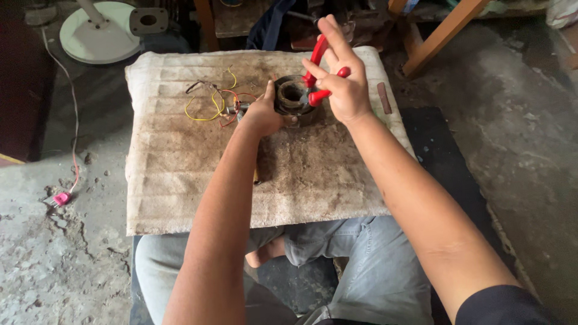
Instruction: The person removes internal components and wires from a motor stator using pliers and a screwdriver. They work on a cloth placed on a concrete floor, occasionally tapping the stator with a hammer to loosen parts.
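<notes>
A: Status on the motor core?

B: The round coil stator (293, 96) sits on the dirty padded surface (180, 180), far-centre, upright with its bore facing up. Left hand (262, 114) is clamped on its near-left rim, thumb up along the side, steadying it.

A: And the tool?

B: Right hand (344, 84) grasps red-handled pliers (317, 69), handles spread between palm and fingers, index and middle fingers extended. Nose points down at the stator's right edge; tip is hidden behind the handle, so I can't tell if it bites anything.

A: Wires?

B: Loose yellow, red and dark leads (212, 102) fan out left of the stator, lying on the surface, just beside the left hand.

A: Step, in your read?

B: Looks like working the winding or a lead at the rim with the pliers while bracing the core. Judgement only.

A: Next move needs?

B: Firm hold from the left hand so the core doesn't rotate, and a controlled squeeze, since copper windings nick easily.
</notes>
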